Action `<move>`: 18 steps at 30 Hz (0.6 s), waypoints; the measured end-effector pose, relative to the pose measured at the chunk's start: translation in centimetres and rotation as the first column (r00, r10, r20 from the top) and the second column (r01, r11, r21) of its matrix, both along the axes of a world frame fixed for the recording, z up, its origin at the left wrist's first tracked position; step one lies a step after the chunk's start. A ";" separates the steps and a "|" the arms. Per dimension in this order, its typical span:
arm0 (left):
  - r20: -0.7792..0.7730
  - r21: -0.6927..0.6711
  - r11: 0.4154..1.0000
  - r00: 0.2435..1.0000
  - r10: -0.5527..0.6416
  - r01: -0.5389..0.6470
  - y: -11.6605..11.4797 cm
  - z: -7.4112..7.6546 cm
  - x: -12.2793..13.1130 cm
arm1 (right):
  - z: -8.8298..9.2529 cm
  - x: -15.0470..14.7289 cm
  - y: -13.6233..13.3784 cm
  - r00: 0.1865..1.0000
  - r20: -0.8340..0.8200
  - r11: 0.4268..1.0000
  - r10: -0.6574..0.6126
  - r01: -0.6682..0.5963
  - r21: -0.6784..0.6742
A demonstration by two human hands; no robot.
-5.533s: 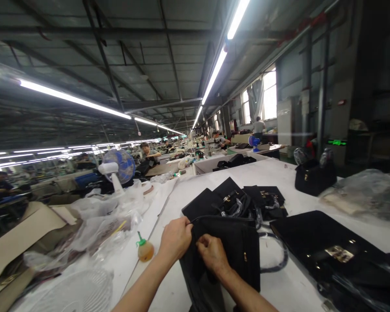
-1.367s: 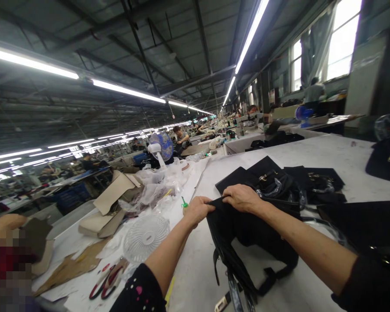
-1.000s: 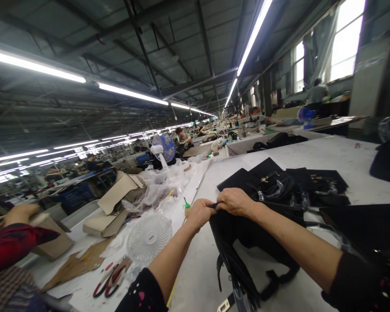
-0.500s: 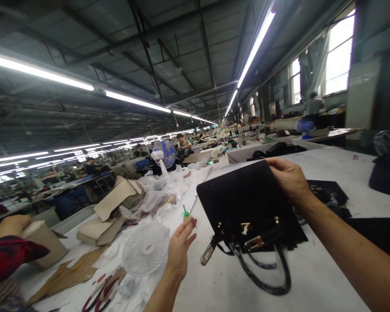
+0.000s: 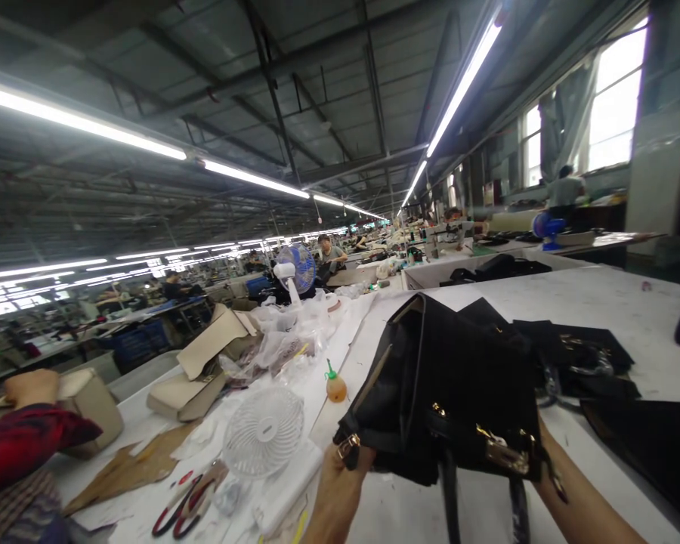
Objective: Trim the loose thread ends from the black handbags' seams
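A black handbag with gold-toned hardware is held tilted over the white table, its handles hanging down and its gusset side turned towards the left. My left hand grips its lower left side near a strap with a gold buckle; the bag covers the fingertips. On the right, my right hand supports the bag from behind, mostly hidden by it, with only the wrist and forearm plain to see. A small round bottle of amber liquid with a green nozzle stands upright just beyond my left hand.
A white fan and red-handled scissors lie to the left, near beige bag pieces and crumpled plastic. More black bags rest at right. A co-worker's red sleeve reaches in at far left.
My left hand, open beside the bottle before, has moved onto the bag. The bag has been turned so its side faces left, and my right hand has slipped behind it.
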State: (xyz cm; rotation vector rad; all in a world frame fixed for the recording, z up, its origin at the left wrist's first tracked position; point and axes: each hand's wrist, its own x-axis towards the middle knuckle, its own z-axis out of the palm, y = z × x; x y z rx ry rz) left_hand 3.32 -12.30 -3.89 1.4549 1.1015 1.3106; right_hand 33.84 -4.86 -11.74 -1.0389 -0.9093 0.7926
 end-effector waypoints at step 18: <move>-0.360 -0.020 0.998 0.932 0.044 -0.055 3.3 -1.2 -3.0 | 6.4 -0.3 -0.9 0.945 0.323 0.997 -0.056 0.069 -0.028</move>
